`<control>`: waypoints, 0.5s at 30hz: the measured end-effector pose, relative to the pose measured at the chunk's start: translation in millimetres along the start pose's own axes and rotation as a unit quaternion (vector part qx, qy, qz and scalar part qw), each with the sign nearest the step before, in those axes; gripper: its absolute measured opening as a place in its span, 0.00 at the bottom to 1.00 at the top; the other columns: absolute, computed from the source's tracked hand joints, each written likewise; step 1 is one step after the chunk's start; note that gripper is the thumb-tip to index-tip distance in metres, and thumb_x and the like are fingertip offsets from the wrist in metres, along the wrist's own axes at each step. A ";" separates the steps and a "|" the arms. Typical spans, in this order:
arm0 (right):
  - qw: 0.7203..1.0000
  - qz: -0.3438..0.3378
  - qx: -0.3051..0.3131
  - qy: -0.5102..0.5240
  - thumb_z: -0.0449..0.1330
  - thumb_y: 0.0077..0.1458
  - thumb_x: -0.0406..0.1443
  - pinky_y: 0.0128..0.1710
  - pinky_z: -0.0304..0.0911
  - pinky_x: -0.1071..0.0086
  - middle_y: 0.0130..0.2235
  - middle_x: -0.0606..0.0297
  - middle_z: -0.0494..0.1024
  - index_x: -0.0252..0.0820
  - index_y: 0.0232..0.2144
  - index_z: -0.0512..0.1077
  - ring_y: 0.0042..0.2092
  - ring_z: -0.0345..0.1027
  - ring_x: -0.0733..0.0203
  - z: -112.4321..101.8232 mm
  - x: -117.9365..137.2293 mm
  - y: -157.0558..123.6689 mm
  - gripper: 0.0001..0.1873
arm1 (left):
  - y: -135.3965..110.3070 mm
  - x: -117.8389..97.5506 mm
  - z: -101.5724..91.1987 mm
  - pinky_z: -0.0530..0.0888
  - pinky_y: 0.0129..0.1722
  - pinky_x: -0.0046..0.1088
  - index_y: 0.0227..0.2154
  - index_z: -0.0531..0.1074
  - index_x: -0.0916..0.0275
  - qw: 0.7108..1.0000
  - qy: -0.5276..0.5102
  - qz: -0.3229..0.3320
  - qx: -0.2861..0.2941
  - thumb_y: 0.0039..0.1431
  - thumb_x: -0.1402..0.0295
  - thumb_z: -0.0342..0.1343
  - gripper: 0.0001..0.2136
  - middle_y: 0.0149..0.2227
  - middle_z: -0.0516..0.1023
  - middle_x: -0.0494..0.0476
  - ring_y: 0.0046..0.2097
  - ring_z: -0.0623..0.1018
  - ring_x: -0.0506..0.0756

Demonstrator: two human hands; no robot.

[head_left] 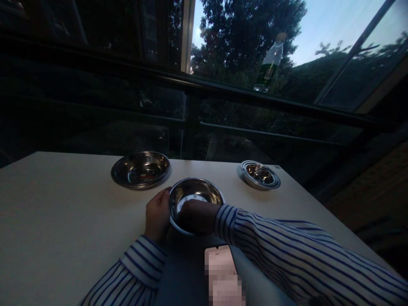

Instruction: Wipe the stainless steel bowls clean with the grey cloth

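A shiny metal bowl (204,187) sits near the middle of the white table. My left hand (158,214) grips its left side, with the thumb at the rim and the other fingers mostly hidden. My right hand (198,216) reaches over the near right rim and down into the bowl. Its fingers are curled and closed, and whatever they may hold is out of sight. Below the bowl, close to me, lies a phone (221,263) with a lit screen, partly pixelated.
A wide, shallow metal dish (140,170) with a label inside stands at the back left of the table (79,212). Several nested small metal bowls (259,175) are at the back right. Beyond the railing, a plastic bottle (269,70) stands tilted in view at the window.
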State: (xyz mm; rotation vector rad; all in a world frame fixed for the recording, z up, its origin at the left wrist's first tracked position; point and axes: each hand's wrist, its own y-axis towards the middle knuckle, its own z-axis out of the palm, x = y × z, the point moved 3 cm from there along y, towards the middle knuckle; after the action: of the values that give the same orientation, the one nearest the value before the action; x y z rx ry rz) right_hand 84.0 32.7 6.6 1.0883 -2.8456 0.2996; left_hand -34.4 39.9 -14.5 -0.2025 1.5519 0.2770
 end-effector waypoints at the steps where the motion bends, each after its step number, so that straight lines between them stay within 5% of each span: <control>1: 1.000 -0.011 -0.002 -0.002 0.57 0.52 0.31 0.40 0.64 0.73 0.40 0.63 0.74 0.38 0.37 0.72 0.40 0.68 0.64 -2.3 0.2 4.4 0.09 | 0.0 -0.5 0.1 0.72 0.38 0.30 0.38 0.75 0.67 1.000 0.003 -0.001 0.004 0.51 0.63 0.49 0.16 0.38 0.80 0.59 0.40 0.77 0.58; 7: 0.998 0.004 -0.025 -0.061 0.51 0.53 0.28 0.43 0.62 0.66 0.45 0.55 0.71 0.36 0.41 0.70 0.45 0.67 0.58 -21.4 -14.8 17.9 0.14 | 0.2 -3.6 0.3 0.71 0.41 0.31 0.40 0.74 0.67 1.000 -0.008 0.010 0.021 0.51 0.63 0.49 0.17 0.41 0.79 0.61 0.43 0.76 0.58; 15: 0.989 0.064 -0.008 -0.130 0.52 0.55 0.34 0.38 0.64 0.61 0.39 0.46 0.74 0.30 0.36 0.73 0.41 0.69 0.51 -32.9 -31.9 7.0 0.13 | -0.1 -5.5 -1.0 0.71 0.40 0.32 0.40 0.74 0.68 0.999 0.046 0.013 0.000 0.52 0.63 0.49 0.17 0.39 0.79 0.62 0.39 0.77 0.58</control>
State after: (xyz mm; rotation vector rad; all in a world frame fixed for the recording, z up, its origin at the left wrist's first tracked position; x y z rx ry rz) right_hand 103.2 65.5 33.1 1.0109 -3.1483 0.1508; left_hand -35.3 39.2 -9.1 -0.1973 1.6461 0.2909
